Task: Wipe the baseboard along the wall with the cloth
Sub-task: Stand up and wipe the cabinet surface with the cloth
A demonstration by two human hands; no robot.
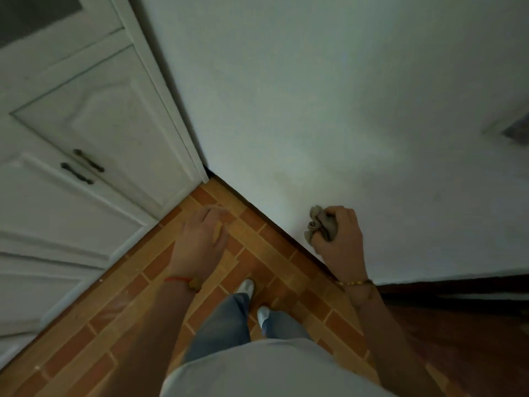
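My right hand (340,239) is closed around a crumpled grey-beige cloth (320,223), held in front of the white wall (343,110) a little above the floor line. The dark baseboard (274,227) runs as a thin strip along the foot of the wall, from the corner by the cabinet down to the right, where it widens into a dark band (458,285). My left hand (200,242) hangs over the floor with its fingers loosely spread and nothing in it. A red string bracelet sits on the left wrist, a beaded one on the right.
A white cabinet (86,138) with two dark handles (83,167) fills the left side and meets the wall at the corner. The floor (128,310) is orange and brown brick-pattern tile. My feet in light shoes (252,299) stand close to the wall.
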